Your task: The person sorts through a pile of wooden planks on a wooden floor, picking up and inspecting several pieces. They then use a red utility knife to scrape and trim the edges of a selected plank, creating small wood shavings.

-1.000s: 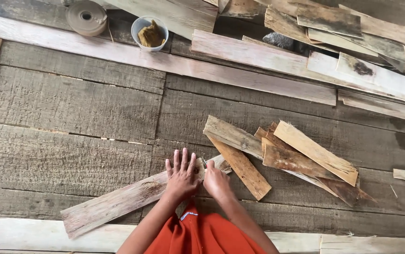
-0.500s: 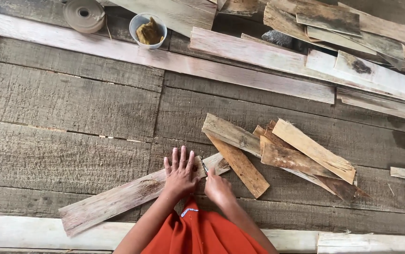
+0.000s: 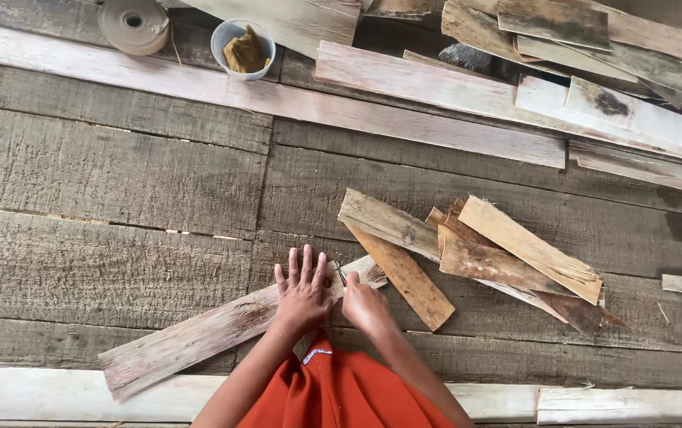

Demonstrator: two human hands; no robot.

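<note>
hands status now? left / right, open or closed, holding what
Left hand: open, fingers spread, flat on the pale wood strip.
Right hand: closed around a small thin tool; its kind cannot be told.

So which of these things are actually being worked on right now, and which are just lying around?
In hand:
left hand flat on the pale wood strip
right hand, beside it at the strip's end

Lying about:
pile of wood offcuts
tape roll
cup
long planks
</note>
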